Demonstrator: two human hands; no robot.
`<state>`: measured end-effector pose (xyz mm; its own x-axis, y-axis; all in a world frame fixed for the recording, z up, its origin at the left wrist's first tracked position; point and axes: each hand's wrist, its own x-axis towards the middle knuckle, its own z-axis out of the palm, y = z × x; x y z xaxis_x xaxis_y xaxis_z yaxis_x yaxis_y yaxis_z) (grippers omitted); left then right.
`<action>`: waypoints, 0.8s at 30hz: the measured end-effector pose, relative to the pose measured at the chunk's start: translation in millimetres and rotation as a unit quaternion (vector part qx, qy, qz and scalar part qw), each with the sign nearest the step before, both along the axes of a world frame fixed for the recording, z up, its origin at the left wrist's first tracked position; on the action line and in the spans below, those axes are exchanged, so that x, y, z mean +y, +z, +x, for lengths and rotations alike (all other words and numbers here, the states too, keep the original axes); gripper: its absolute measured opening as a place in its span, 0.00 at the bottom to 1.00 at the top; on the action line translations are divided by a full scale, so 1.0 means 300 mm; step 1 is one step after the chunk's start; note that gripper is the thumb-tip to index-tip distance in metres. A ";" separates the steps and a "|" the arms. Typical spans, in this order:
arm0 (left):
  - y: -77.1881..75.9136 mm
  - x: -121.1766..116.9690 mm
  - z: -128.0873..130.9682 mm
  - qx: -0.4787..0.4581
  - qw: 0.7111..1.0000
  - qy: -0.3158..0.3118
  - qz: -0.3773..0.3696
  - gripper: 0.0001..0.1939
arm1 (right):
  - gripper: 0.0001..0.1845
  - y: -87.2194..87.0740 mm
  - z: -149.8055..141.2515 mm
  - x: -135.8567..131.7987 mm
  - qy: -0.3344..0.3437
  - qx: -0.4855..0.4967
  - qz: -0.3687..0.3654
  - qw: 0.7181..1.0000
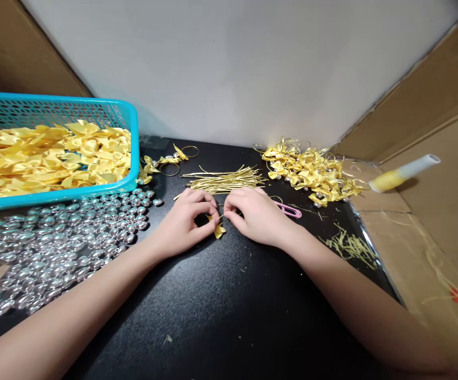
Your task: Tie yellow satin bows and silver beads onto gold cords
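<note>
Left hand [187, 214] pinches a yellow bow [220, 231], right hand [252, 211] a thin gold wire [221, 215], above a black bench [197, 306], where light, even tension should keep both steady

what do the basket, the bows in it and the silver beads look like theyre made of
Basket: glossy turquoise, likely moulded plastic, judging by the perforated walls. Bows: probably satin ribbon, from the soft yellow sheen and folds. Beads: shiny silver, perhaps metal or coated plastic; bright reflections fit either.

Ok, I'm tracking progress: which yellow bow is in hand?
The bow at the left fingers; the others lie in the basket or on the table.
</note>
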<state>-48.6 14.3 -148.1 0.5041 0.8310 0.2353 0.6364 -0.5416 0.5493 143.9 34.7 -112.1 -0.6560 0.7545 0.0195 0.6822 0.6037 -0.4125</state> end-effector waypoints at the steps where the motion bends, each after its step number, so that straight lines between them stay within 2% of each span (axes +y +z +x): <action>1: -0.001 0.001 0.000 0.004 1.000 -0.005 0.001 0.08 | 0.07 0.000 0.000 0.001 0.001 -0.002 -0.001 1.000; 9: -0.008 -0.003 0.005 -0.007 0.999 -0.037 -0.006 0.06 | 0.07 -0.006 0.005 0.009 0.010 0.014 -0.035 0.999; 14: -0.010 -0.018 0.010 -0.016 0.999 -0.028 0.003 0.05 | 0.07 -0.016 0.010 0.014 0.016 0.053 -0.075 0.996; 20: -0.013 -0.024 0.012 -0.007 1.000 -0.013 0.025 0.05 | 0.08 -0.022 0.022 0.020 0.012 0.042 -0.157 0.987; 24: -0.011 -0.027 0.008 -0.011 0.999 -0.011 0.031 0.05 | 0.10 -0.018 0.018 0.022 0.020 0.032 -0.162 0.986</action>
<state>-46.2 6.4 -151.5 0.5158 0.8034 0.2975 0.6123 -0.5886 0.5279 149.4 41.4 -117.4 -0.6904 0.7015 -0.1769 0.6272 0.4585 -0.6296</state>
